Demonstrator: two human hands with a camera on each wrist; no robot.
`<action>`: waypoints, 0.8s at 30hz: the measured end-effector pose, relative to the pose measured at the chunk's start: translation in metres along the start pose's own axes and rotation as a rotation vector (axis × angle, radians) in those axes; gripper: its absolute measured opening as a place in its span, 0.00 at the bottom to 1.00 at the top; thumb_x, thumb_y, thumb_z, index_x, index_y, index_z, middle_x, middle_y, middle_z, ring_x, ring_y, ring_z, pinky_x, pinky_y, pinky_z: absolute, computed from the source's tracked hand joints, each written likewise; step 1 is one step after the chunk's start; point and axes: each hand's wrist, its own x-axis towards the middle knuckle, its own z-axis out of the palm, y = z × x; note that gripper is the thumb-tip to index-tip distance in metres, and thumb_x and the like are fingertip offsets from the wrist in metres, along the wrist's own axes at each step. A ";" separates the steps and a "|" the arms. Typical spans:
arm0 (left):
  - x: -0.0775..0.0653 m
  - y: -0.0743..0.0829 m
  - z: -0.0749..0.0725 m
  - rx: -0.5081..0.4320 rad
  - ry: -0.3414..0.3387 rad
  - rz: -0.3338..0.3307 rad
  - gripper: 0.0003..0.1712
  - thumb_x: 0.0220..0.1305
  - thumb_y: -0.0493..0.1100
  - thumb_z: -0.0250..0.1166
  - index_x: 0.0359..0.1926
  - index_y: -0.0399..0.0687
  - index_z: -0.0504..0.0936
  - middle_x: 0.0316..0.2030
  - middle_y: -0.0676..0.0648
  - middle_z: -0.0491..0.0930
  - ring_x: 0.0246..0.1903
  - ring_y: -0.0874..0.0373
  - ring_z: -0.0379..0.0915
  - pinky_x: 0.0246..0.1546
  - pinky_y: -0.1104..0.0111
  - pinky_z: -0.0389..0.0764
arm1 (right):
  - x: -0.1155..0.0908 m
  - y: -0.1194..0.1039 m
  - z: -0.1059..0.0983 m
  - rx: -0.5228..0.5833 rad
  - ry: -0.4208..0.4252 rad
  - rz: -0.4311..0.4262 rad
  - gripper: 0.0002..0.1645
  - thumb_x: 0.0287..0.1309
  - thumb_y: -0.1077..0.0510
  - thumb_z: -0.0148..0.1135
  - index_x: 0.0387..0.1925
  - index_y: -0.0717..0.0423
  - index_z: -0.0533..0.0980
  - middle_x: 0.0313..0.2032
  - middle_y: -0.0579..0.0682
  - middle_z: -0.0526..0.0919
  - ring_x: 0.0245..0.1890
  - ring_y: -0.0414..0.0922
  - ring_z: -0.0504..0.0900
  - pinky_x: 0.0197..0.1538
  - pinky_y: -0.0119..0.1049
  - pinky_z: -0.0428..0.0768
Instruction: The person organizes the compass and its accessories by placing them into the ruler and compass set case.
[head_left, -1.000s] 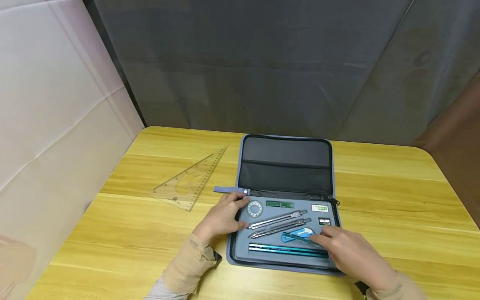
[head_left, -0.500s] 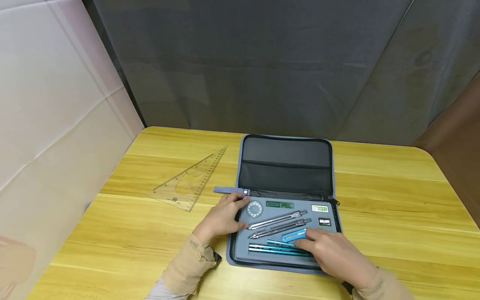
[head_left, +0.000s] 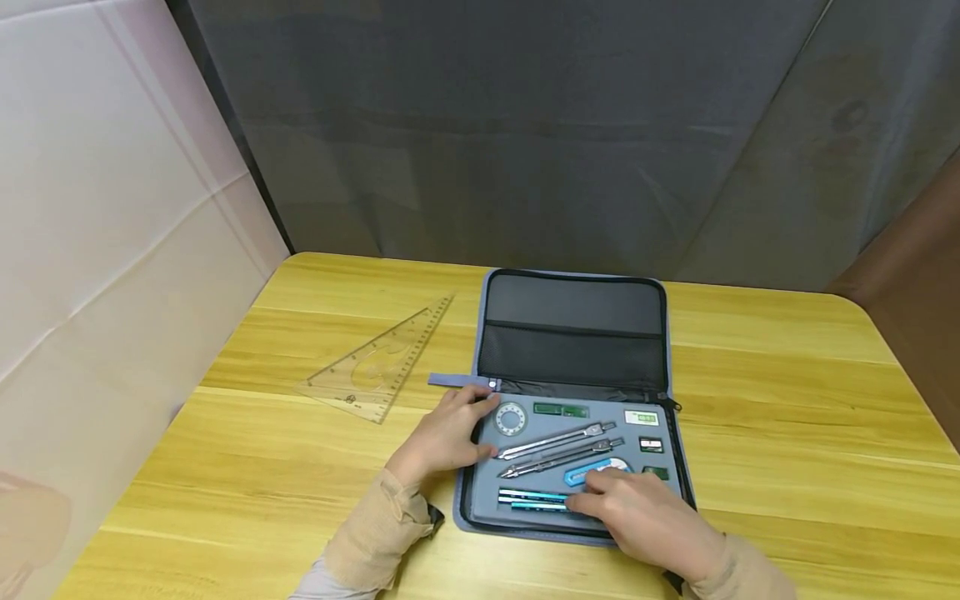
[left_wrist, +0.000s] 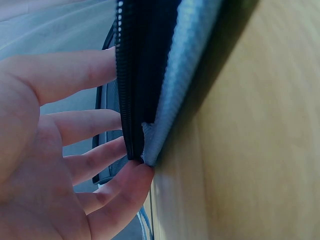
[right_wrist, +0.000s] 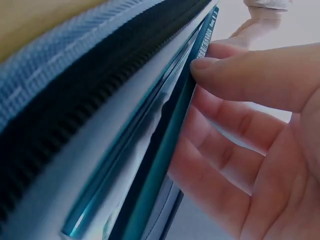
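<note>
In the head view, a zipped stationery case [head_left: 570,536] lies unfolded with a grey tray of drawing tools. My right hand [head_left: 641,512] pinches a teal pencil [right_wrist: 172,115] between thumb and fingers, low over the tray's front. Close beside it lie teal pencils [head_left: 525,493], partly covered by the hand. A blue-and-white item [head_left: 588,472] sits just behind my fingers. My left hand [head_left: 447,433] rests at the case's left edge, thumb and fingers spread; the left wrist view shows its fingertips touching the zip edge [left_wrist: 124,100].
Two silver compasses [head_left: 558,450], a round dial [head_left: 511,419], a green case [head_left: 561,410], a white eraser [head_left: 641,417] and a sharpener [head_left: 650,445] fill the tray. A clear set square [head_left: 375,367] lies left on the wooden table [head_left: 787,400]. The black lid [head_left: 573,333] lies back.
My right hand has moved left and toward me, bringing the pencil from across the blue-and-white item down beside the other pencils. A green piece at the tray's right is uncovered. My left hand stays put.
</note>
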 end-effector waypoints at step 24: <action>0.000 0.001 -0.001 -0.008 -0.002 -0.007 0.39 0.47 0.49 0.70 0.60 0.43 0.69 0.59 0.43 0.65 0.56 0.43 0.60 0.47 0.51 0.71 | 0.013 -0.007 0.006 0.013 -0.098 -0.007 0.21 0.42 0.71 0.63 0.33 0.42 0.81 0.25 0.40 0.70 0.21 0.33 0.68 0.18 0.23 0.63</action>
